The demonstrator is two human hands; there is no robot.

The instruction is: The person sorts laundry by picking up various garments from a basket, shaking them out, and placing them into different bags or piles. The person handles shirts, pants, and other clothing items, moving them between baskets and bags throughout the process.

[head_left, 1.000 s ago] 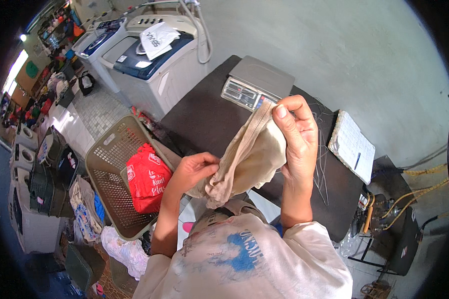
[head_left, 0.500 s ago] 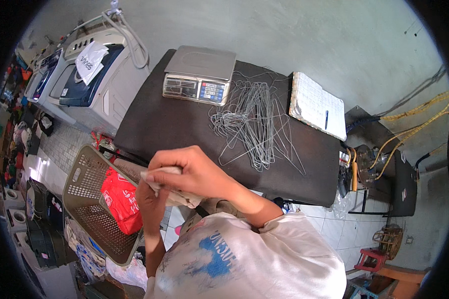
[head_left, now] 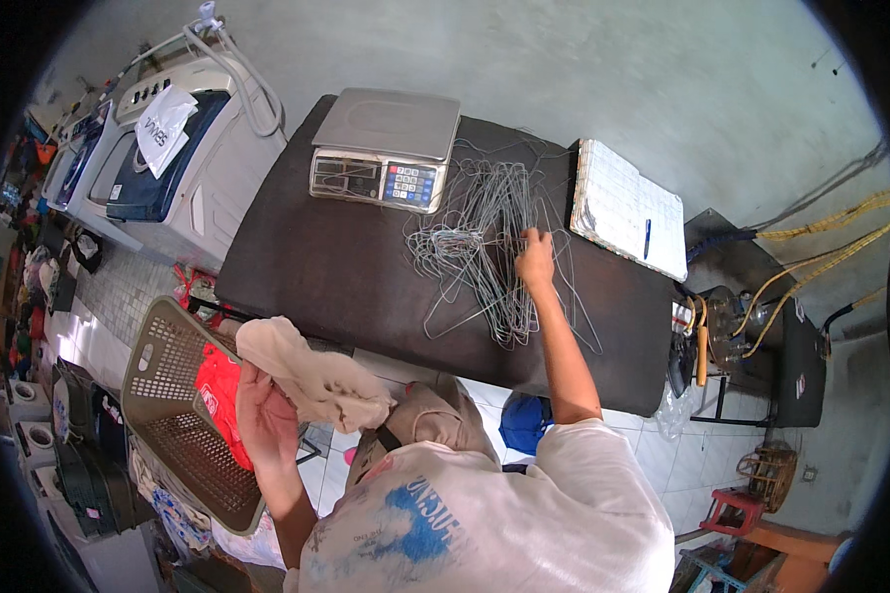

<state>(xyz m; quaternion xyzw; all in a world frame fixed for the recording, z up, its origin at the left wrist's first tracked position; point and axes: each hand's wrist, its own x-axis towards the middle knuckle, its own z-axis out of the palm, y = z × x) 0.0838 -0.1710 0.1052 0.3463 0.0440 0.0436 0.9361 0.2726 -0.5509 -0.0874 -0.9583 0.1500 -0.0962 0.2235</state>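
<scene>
A beige cloth garment (head_left: 311, 371), creased and hanging loose, is held by my left hand (head_left: 269, 410) above the basket's near side. The fingertips of that hand are partly covered by the fabric. On the dark table, my right hand (head_left: 536, 261) is at the right side of a tangled pile of wire hangers (head_left: 475, 242). Its fingers are curled closed round the thin wire of a hanger there. The pile lies flat on the tabletop, with hooks and loops crossing one another.
A digital scale (head_left: 386, 148) and an open notebook (head_left: 628, 212) with a pen flank the pile on the dark table (head_left: 287, 247). A brown perforated basket (head_left: 158, 346) holding a red plastic bag (head_left: 222, 395) stands left. Washing machines (head_left: 183, 178) are beyond; a red stool (head_left: 732, 511) is lower right.
My right hand has left the cloth and reached forward and right to the hangers. The cloth, bunched between both hands before, now hangs spread out from my left hand.
</scene>
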